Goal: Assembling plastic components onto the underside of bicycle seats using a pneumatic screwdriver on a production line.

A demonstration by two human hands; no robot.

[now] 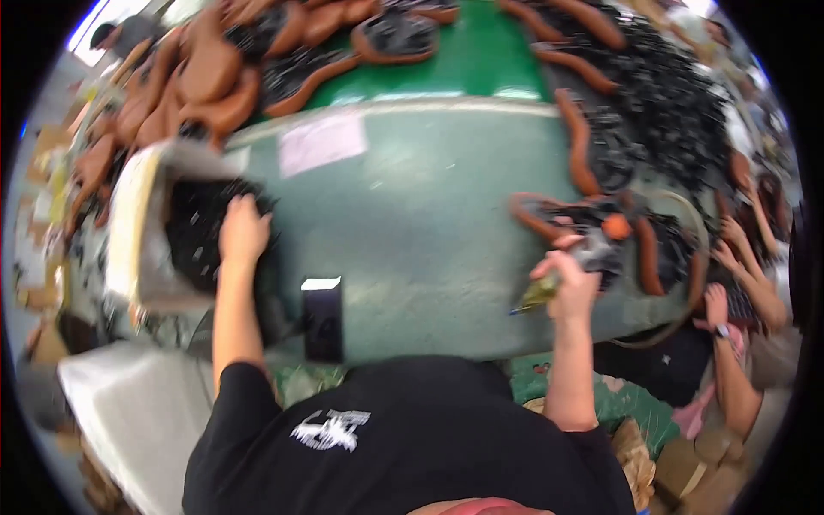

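My left hand (pixel 243 230) reaches into a white box (pixel 136 232) lying on its side, over a pile of small black glossy pieces (pixel 194 225). Its fingertips are blurred and partly lost among the pieces. On the right side of the table, my right hand (pixel 573 279) is closed around a blurred grey hand tool with a yellow-green end (pixel 537 294); its exact kind does not show. Just beyond that hand lies a brown curved moulded part with a black inside (pixel 539 213), and near it is a round orange spot (pixel 616 226).
A phone (pixel 323 322) lies at the table's near edge. A pink paper sheet (pixel 323 142) rests farther back. Brown moulded parts (pixel 206 69) heap up at the far left; black pieces (pixel 674 103) spread at the far right. A pale hose (pixel 705 257) loops beside a co-worker's hands (pixel 717 305).
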